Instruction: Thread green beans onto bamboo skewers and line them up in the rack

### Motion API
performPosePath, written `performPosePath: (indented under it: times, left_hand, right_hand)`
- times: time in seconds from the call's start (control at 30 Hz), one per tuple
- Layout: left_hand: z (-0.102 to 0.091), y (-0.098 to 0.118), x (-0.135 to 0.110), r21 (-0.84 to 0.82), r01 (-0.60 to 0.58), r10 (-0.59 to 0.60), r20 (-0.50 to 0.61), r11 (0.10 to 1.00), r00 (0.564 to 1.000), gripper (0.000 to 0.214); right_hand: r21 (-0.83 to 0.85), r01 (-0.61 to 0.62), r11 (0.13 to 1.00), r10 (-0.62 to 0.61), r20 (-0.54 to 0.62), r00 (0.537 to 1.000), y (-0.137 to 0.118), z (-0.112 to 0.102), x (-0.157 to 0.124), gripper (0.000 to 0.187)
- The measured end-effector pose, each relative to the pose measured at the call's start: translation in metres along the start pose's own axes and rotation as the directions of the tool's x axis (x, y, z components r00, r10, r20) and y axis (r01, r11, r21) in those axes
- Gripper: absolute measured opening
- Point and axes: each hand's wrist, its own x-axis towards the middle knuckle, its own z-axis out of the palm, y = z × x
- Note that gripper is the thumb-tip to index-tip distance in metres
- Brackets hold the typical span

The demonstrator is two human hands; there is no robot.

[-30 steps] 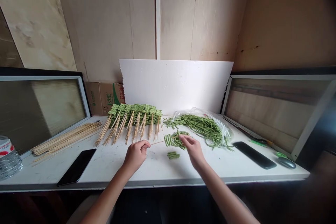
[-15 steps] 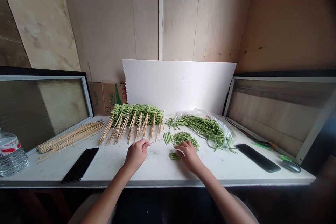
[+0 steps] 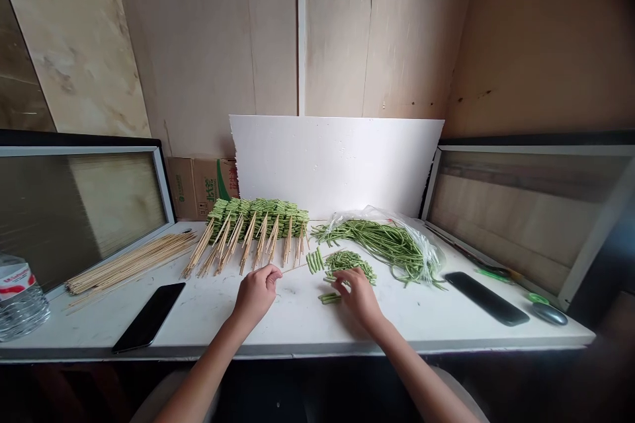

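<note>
My left hand [image 3: 258, 292] is closed on a thin bamboo skewer [image 3: 294, 268] that carries a few short green bean pieces [image 3: 314, 260] at its far end. My right hand [image 3: 354, 291] rests on the white table [image 3: 208, 317], fingers curled over a small bunch of cut bean pieces [image 3: 329, 298]. A loose heap of cut bean pieces [image 3: 350, 260] lies just beyond that hand. Behind the left hand sits a stack of finished bean skewers [image 3: 255, 221], sticks pointing toward me.
Whole long beans [image 3: 391, 243] lie on a plastic bag at right. Bare skewers [image 3: 129, 263], a black phone [image 3: 149, 314] and a water bottle [image 3: 17, 297] are at left. A dark flat case [image 3: 486, 297], a mouse [image 3: 550, 314], a white foam board [image 3: 337, 165] and a cardboard box [image 3: 201, 185] surround them.
My right hand dropped from the skewer's bean end down onto the small bunch of cut pieces on the table. The left hand kept the skewer nearly still.
</note>
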Motion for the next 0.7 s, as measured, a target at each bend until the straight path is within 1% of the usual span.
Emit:
performPosePath:
  times: [0.03, 0.07, 0.1, 0.13, 0.17, 0.2, 0.27, 0.3, 0.33, 0.37, 0.43, 0.5, 0.57, 0.7]
  left_hand:
    - [0.0, 0.0, 0.0, -0.004, 0.004, -0.004, -0.01, 1.0, 1.0, 0.026]
    - [0.0, -0.001, 0.001, -0.01, 0.008, -0.008, -0.017, 1.0, 1.0, 0.025]
    - [-0.001, -0.001, 0.001, -0.019, 0.009, -0.01, -0.021, 1.0, 1.0, 0.025]
    - [-0.001, -0.001, 0.001, -0.032, 0.009, -0.01, -0.022, 0.999, 1.0, 0.026]
    - [-0.001, -0.002, 0.001, -0.045, 0.006, -0.007, -0.02, 0.999, 1.0, 0.026]
    - [-0.001, -0.002, 0.001, -0.056, 0.0, -0.001, -0.016, 0.998, 1.0, 0.027]
    - [-0.001, -0.002, 0.001, -0.068, -0.015, 0.015, -0.008, 0.998, 1.0, 0.028]
    - [-0.001, -0.001, 0.0, -0.07, -0.022, 0.022, -0.003, 0.997, 1.0, 0.028]
    - [-0.001, -0.001, 0.0, -0.072, -0.028, 0.028, 0.002, 0.997, 1.0, 0.028]
    - [0.0, -0.001, 0.0, -0.075, -0.031, 0.032, 0.009, 0.997, 0.999, 0.029]
    - [0.001, 0.001, -0.001, -0.082, -0.033, 0.035, 0.023, 0.996, 0.999, 0.029]
    - [0.001, 0.002, -0.001, -0.084, -0.032, 0.035, 0.029, 0.996, 0.999, 0.029]
    - [0.0, 0.003, -0.001, -0.081, -0.031, 0.033, 0.027, 0.996, 0.999, 0.029]
    - [-0.002, 0.005, -0.001, -0.082, -0.034, 0.036, 0.028, 0.996, 0.999, 0.029]
  right_hand:
    - [0.099, -0.067, 0.993, 0.07, -0.031, 0.997, 0.003, -0.005, 0.004, 0.021]
    - [0.215, -0.141, 0.966, 0.154, -0.047, 0.987, 0.005, -0.01, 0.008, 0.025]
    - [0.341, -0.212, 0.916, 0.24, -0.042, 0.97, 0.007, -0.016, 0.012, 0.03]
    - [0.468, -0.273, 0.841, 0.316, -0.014, 0.949, 0.009, -0.022, 0.015, 0.034]
    - [0.586, -0.318, 0.745, 0.375, 0.026, 0.927, 0.01, -0.027, 0.018, 0.038]
    - [0.687, -0.345, 0.639, 0.413, 0.072, 0.908, 0.01, -0.031, 0.021, 0.04]
    - [0.825, -0.364, 0.432, 0.44, 0.16, 0.884, 0.01, -0.035, 0.024, 0.041]
    - [0.864, -0.362, 0.35, 0.44, 0.189, 0.878, 0.008, -0.036, 0.024, 0.04]
    - [0.89, -0.355, 0.287, 0.434, 0.21, 0.876, 0.007, -0.037, 0.024, 0.039]
    - [0.906, -0.348, 0.241, 0.424, 0.224, 0.877, 0.005, -0.037, 0.024, 0.037]
    - [0.923, -0.335, 0.187, 0.407, 0.238, 0.882, 0.0, -0.037, 0.023, 0.034]
    - [0.932, -0.326, 0.156, 0.399, 0.243, 0.884, -0.005, -0.037, 0.023, 0.032]
    - [0.936, -0.319, 0.15, 0.399, 0.238, 0.886, -0.009, -0.038, 0.023, 0.03]
    - [0.933, -0.314, 0.175, 0.409, 0.221, 0.885, -0.011, -0.039, 0.023, 0.028]
